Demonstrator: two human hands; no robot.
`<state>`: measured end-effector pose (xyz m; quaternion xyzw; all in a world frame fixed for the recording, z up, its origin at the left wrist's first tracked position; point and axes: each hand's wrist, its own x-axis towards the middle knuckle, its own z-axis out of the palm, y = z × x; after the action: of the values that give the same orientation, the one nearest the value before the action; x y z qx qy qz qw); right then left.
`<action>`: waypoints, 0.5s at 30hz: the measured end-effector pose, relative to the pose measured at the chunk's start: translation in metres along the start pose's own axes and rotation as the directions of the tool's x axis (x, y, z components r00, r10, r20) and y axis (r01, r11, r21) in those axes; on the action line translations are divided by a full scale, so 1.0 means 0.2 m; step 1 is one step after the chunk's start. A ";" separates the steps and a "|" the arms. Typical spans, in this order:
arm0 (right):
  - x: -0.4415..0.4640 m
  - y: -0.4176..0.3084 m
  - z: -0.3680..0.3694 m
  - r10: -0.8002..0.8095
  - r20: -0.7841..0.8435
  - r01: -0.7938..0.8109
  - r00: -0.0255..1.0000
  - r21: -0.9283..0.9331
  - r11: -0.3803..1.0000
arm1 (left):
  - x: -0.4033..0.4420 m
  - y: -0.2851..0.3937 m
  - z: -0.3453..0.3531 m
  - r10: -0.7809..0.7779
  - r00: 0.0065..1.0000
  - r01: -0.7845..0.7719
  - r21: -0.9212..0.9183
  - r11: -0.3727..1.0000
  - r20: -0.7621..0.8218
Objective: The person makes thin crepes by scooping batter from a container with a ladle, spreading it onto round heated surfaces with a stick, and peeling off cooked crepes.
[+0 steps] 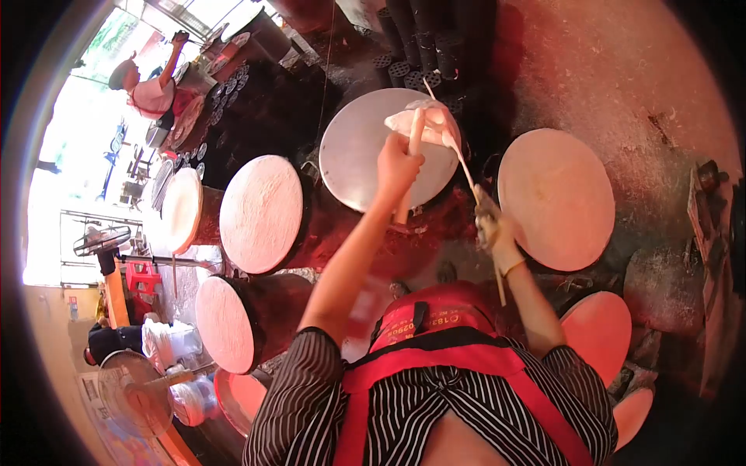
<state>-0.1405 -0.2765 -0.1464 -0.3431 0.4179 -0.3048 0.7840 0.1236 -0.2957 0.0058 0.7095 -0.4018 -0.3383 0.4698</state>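
Beyond both hands (pixel 398 166), pale folded sheet (pixel 437 121), against sticks (pixel 416 133).

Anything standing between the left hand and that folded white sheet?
Only the thick pale stick in the left hand, crossing in front of the folded white sheet; nothing else visible stands between.
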 end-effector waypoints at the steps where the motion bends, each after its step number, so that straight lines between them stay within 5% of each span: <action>1: 0.02 0.06 0.05 0.057 -0.023 -0.030 0.998 0.621 0.783 | 0.03 -0.09 0.07 0.014 0.999 -0.021 -0.141 0.990 -0.049; 2: 0.06 0.21 0.05 -0.415 -0.055 0.399 0.908 -0.183 0.898 | 0.03 -0.07 0.11 -0.053 0.997 0.036 -0.260 0.965 -0.058; 4: -0.05 0.08 0.22 -0.610 -0.006 0.406 0.793 -0.741 0.535 | 0.10 -0.12 0.16 -0.131 0.989 0.087 -0.445 0.891 -0.068; 5: -0.03 0.09 0.26 -0.607 -0.003 0.405 0.794 -0.743 0.534 | 0.12 -0.11 0.16 -0.134 0.989 0.089 -0.448 0.890 -0.070; 8: 0.27 0.11 0.31 -0.538 -0.181 0.465 0.824 -0.328 0.822 | 0.26 -0.02 0.07 -0.038 0.991 -0.063 -0.685 0.726 -0.131; 10: 0.51 0.14 0.33 -0.788 0.019 0.508 0.615 -0.774 0.378 | 0.34 0.11 -0.09 0.010 0.999 0.021 -0.794 0.607 0.034; 11: 0.28 -0.17 0.55 -0.108 -0.262 0.008 0.959 -0.357 0.934 | 0.34 0.21 -0.18 0.070 0.992 0.055 -0.858 0.511 0.105; 12: 0.27 -0.19 0.57 -0.109 -0.263 0.009 0.959 -0.356 0.935 | 0.26 0.33 -0.27 0.159 0.969 0.103 -0.893 0.437 0.190; 13: 0.30 -0.21 0.57 -0.053 -0.189 0.046 0.980 -0.044 0.998 | 0.24 0.41 -0.35 0.215 0.949 0.109 -0.878 0.467 0.232; 14: 0.32 -0.23 0.57 -0.024 -0.101 0.051 0.995 0.273 0.961 | 0.19 0.55 -0.40 0.076 0.964 0.211 -0.910 0.358 0.254; 15: 0.31 -0.16 0.50 -0.063 0.046 0.034 0.997 0.463 0.886 | 0.17 0.54 -0.44 0.071 0.959 0.218 -0.871 0.441 0.276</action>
<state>-0.0309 -0.3140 -0.1066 -0.1662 0.3010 -0.4045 0.8474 0.1872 -0.3174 0.1330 0.3181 -0.1917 -0.6130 0.6974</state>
